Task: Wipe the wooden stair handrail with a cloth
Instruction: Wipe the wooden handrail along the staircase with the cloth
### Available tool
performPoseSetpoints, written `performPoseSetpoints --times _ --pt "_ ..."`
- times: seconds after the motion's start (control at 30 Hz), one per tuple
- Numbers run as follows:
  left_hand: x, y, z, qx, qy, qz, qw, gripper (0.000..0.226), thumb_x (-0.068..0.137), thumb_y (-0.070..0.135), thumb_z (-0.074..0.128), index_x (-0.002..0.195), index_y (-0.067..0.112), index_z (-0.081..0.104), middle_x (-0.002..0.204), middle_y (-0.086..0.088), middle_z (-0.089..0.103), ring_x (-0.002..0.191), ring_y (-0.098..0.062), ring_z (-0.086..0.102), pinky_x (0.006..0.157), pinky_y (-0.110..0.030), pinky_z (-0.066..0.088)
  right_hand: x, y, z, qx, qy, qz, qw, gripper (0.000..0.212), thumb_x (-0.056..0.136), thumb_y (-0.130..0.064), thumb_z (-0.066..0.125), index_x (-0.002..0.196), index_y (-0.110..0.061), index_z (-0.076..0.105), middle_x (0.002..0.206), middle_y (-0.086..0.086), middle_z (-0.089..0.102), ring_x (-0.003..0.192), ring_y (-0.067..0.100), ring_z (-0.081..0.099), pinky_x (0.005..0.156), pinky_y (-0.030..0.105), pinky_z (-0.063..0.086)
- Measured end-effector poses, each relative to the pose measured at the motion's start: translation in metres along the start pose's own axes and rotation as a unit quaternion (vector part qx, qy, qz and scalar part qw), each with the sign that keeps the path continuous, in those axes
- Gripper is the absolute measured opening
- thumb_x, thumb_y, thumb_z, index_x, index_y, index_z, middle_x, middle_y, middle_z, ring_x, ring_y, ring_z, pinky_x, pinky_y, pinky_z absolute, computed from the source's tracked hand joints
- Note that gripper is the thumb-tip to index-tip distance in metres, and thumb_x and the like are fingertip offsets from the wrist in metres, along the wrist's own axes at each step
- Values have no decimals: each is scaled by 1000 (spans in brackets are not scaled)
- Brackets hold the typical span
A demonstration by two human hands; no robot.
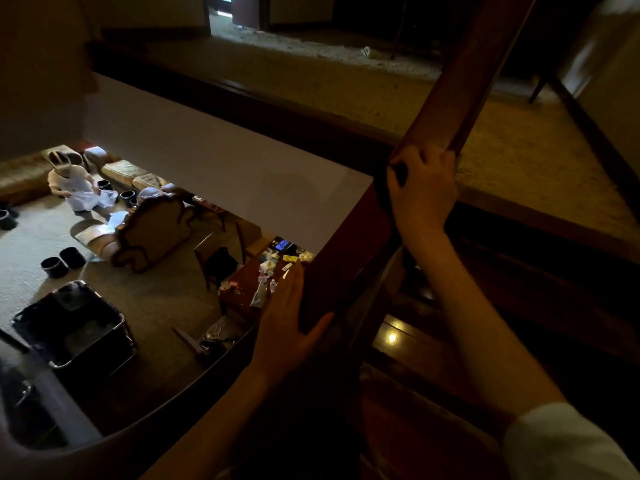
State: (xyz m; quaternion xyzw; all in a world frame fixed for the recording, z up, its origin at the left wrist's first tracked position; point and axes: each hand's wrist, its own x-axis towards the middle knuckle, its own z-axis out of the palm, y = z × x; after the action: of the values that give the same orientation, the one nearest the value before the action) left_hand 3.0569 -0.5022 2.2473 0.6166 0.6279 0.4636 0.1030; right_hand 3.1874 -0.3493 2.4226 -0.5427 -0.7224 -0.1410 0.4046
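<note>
The wooden handrail (446, 98) runs slantwise from the upper right down to the bottom middle. My right hand (420, 195) grips it from above, fingers curled over the top edge. A dark cloth (396, 174) shows only as a small dark fold under those fingers, pressed to the rail. Lower down, my left hand (285, 323) clasps the same rail, its fingers lying along the left side and the thumb hooked across the top. The dim light hides most of the cloth.
Left of the rail is a drop to a lower room with a person in white (78, 190), an ornate armchair (152, 233), black pots (62, 263), a metal-framed bin (74, 327) and a cluttered table (263, 271). Dark stair treads (408, 334) lie to the right, a carpeted landing (346, 74) beyond.
</note>
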Motion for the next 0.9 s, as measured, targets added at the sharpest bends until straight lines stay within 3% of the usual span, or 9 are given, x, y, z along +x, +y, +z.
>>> performPoseSetpoints --times 0.1,0.17,0.27,0.43,0.6,0.67,0.73,0.83,0.9 --pt "0 3 -2 -30 3 -14 999 71 97 49 40 155 15 16 161 3 20 148 -9 17 119 -39 27 2 -23 18 -145 -38 -44 988 29 98 -25 53 125 -12 56 129 12 54 121 33 49 89 35 46" --pt "-2 3 -2 -64 21 -33 997 62 100 41 36 154 19 16 160 4 21 148 -7 18 119 -39 27 -39 -46 27 -169 -94 -143 971 31 98 -26 55 127 -15 51 130 11 53 115 29 54 82 30 49" --pt "-5 -1 -2 -129 96 -91 983 52 105 29 30 153 12 22 158 -3 28 146 -17 27 117 -44 31 -119 -65 27 -81 -133 -213 965 28 81 -26 77 107 -18 68 111 5 67 97 22 65 65 22 51" --pt "-4 -3 -7 -184 131 -158 961 48 105 22 28 152 15 25 153 2 35 139 -18 39 112 -50 37 -145 -65 21 37 -93 -162 982 25 70 -20 88 90 -12 74 93 5 71 75 22 65 50 24 50" --pt "-6 1 -10 -187 92 -144 967 37 104 7 35 140 11 41 136 4 46 130 -20 49 99 -8 39 -141 -73 17 103 -86 -115 984 14 81 -17 78 90 -9 72 95 7 69 80 25 64 53 29 52" --pt "-4 8 -16 -219 90 -156 959 31 103 19 38 132 22 45 132 9 49 123 -4 51 90 -2 39 -139 -76 15 180 -88 -56 978 10 88 -20 71 93 -11 72 98 3 68 88 20 61 63 24 49" --pt "2 12 -21 -238 83 -147 956 32 101 22 36 132 27 42 133 11 49 119 6 50 90 0 36 -133 -79 11 302 -72 38 950 6 92 -21 67 95 -17 69 100 -3 64 92 12 58 72 14 43" --pt "14 13 -22 -293 82 -149 941 48 104 19 21 148 2 19 152 -11 31 139 -25 33 93 7 17 -113 -91 3 552 -77 194 807 9 96 -16 61 101 -24 60 107 -4 61 99 5 61 81 17 50" --pt "34 22 -25 -392 82 -190 896 41 106 15 21 144 4 30 143 -13 43 139 -27 34 88 0 32 -104 -99 5 602 -97 247 753 10 98 -18 56 105 -25 53 109 -5 58 100 0 61 80 17 51"
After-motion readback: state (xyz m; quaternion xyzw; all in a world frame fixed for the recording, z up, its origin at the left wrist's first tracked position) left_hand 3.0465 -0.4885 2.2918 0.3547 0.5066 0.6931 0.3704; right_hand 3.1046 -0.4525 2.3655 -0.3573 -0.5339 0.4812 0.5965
